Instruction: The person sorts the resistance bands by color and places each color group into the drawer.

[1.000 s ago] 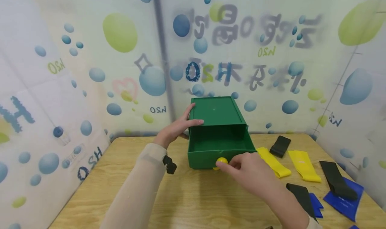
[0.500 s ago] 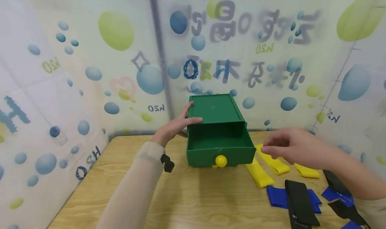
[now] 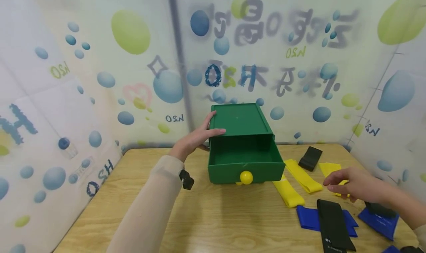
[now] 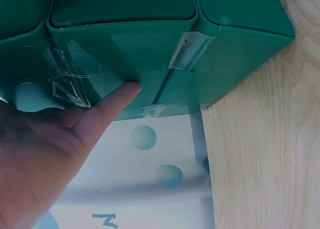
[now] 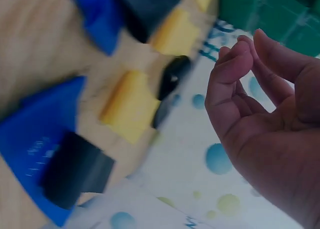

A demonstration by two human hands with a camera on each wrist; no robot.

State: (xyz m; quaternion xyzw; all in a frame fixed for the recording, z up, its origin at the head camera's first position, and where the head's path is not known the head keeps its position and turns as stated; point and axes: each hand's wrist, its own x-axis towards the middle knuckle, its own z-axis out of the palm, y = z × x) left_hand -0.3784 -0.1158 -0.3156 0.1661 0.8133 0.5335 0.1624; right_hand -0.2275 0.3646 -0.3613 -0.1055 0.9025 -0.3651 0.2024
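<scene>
A green box (image 3: 237,120) stands at the back of the wooden table. Its drawer (image 3: 226,174), with a round yellow knob (image 3: 246,177), is pulled out and shows a bare inside. My left hand (image 3: 196,136) rests against the box's left side, the thumb lying over the top edge. In the left wrist view, a straight finger (image 4: 112,106) touches the taped green wall (image 4: 125,54). Over the right part of the table is my right hand (image 3: 357,182), fingers loosely bent and holding nothing. Just beyond it lies a flat yellow band (image 3: 329,168), partly covered by the hand.
Two more yellow bands (image 3: 303,177) lie right of the drawer. Behind them is a folded black band (image 3: 310,158). Nearer the front, a black band (image 3: 332,221) crosses a blue band (image 3: 307,218). Another blue piece (image 3: 379,221) lies at far right. A patterned wall sheet (image 3: 139,75) stands behind.
My right hand has let go of the yellow knob and moved right, over the bands. The drawer stays pulled out, and my left hand keeps its place on the box.
</scene>
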